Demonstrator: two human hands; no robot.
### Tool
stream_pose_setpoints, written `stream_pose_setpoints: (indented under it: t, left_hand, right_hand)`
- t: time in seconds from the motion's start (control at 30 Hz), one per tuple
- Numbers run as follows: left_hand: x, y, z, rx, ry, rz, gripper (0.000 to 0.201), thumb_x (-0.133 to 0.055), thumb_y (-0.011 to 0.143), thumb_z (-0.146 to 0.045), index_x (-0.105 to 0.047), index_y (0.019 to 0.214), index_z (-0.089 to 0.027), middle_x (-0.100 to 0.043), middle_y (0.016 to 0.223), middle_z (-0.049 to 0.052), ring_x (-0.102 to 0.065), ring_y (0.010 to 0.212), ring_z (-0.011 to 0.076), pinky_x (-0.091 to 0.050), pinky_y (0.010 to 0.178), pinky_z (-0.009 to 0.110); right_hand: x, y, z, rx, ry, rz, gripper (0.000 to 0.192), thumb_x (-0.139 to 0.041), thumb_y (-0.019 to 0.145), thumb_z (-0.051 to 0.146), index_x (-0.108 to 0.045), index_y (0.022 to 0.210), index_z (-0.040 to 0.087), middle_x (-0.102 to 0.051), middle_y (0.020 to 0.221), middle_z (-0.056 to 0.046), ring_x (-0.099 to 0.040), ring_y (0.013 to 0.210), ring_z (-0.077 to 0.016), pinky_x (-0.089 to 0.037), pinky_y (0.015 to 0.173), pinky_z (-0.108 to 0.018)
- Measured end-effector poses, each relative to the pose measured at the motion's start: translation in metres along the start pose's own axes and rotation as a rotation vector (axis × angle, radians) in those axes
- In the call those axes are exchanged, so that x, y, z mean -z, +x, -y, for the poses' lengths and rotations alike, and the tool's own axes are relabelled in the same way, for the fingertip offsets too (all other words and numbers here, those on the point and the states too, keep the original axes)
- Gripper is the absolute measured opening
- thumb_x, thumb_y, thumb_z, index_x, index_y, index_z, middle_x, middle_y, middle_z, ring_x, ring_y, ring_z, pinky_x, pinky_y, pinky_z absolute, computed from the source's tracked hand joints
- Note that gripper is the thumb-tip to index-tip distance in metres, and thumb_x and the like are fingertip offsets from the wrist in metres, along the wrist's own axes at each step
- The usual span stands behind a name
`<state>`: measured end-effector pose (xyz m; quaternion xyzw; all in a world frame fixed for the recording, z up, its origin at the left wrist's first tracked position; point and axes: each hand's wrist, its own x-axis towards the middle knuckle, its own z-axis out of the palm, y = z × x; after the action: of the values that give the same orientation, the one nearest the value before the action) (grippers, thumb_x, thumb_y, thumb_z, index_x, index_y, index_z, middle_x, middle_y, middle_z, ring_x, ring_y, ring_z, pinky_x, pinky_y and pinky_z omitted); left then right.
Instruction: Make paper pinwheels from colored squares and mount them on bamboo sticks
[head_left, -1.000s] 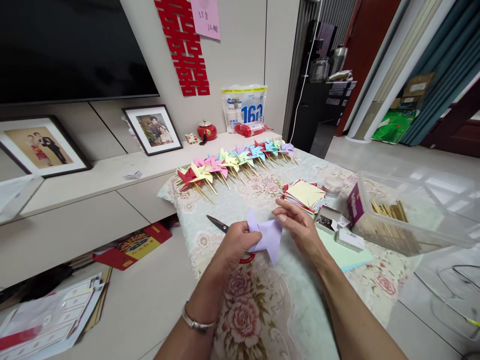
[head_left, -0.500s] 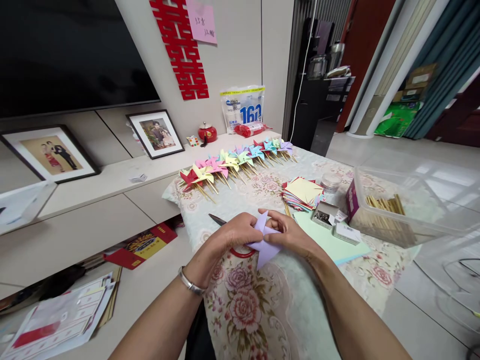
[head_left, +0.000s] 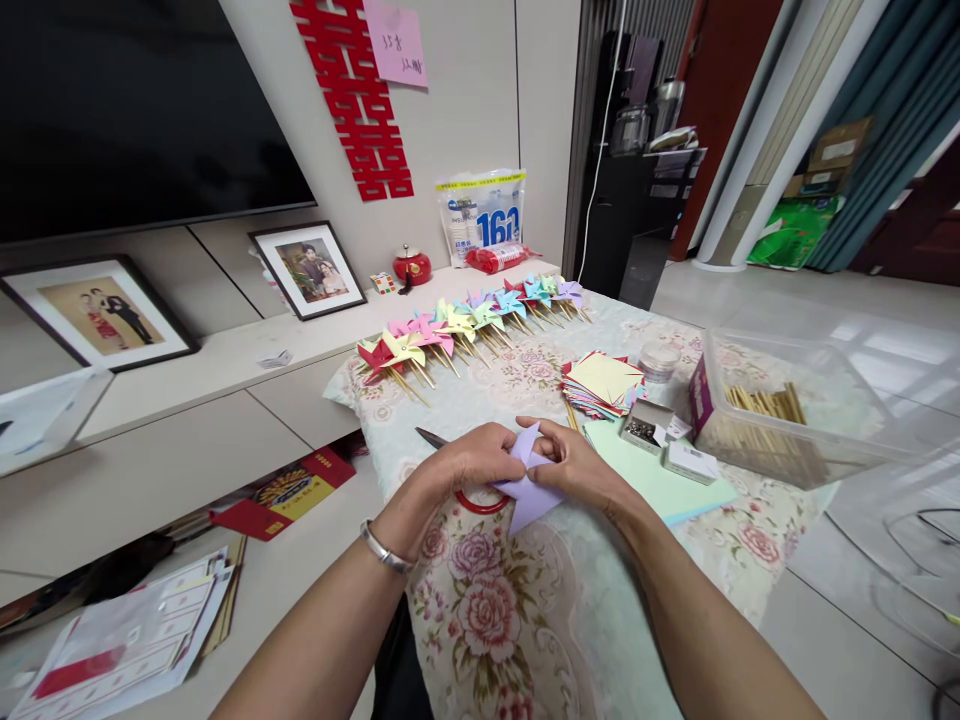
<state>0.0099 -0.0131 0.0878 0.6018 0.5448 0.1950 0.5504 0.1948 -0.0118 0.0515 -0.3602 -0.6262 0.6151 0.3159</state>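
Between my two hands is a purple paper pinwheel (head_left: 534, 500), its pointed blades spread out. My left hand (head_left: 480, 456) is closed on its left side, with the thumb near the centre. My right hand (head_left: 574, 468) grips the right side, thumb and fingers pinching close to the middle. Whether a pin or stick is at the centre is hidden by the fingers. Scissors with red handles (head_left: 482, 505) lie on the tablecloth under my left hand, and their dark blades point out to the left.
Finished pinwheels (head_left: 457, 320) on sticks lie in a row along the table's far side. Cut paper squares (head_left: 604, 385), a small box of metal pins (head_left: 643, 430), a white box (head_left: 691, 462), green paper sheets (head_left: 626, 462) and a clear bin (head_left: 750, 450) of sticks stand to the right.
Both hands keep hold of the pinwheel in nearly the same place. My right thumb has shifted slightly toward its centre, and the view has moved a little.
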Motion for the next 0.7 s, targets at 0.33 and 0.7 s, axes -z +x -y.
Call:
stream_pose_setpoints:
  t: [0.33, 0.7]
  left_hand:
    - [-0.005, -0.02, 0.012, -0.106, -0.599, -0.091, 0.044, -0.081, 0.071, -0.052, -0.071, 0.091, -0.014, -0.068, 0.075, 0.006, -0.063, 0.061, 0.0134, -0.05, 0.059, 0.024]
    - [-0.065, -0.002, 0.014, -0.146, -0.961, -0.353, 0.043, -0.086, 0.058, -0.028, -0.074, 0.095, -0.011, -0.076, 0.074, 0.005, -0.069, 0.068, 0.0193, -0.051, 0.07, 0.028]
  right_hand:
    - [0.002, 0.001, 0.007, -0.01, 0.151, -0.18, 0.086, -0.066, 0.06, 0.019, -0.044, 0.143, 0.011, -0.055, 0.064, 0.008, -0.047, 0.053, -0.0113, -0.032, 0.05, -0.023]
    - [0.002, 0.007, -0.003, 0.073, 0.208, -0.309, 0.081, -0.069, 0.064, 0.025, -0.045, 0.14, 0.014, -0.058, 0.07, 0.007, -0.051, 0.057, -0.0128, -0.035, 0.056, -0.025]
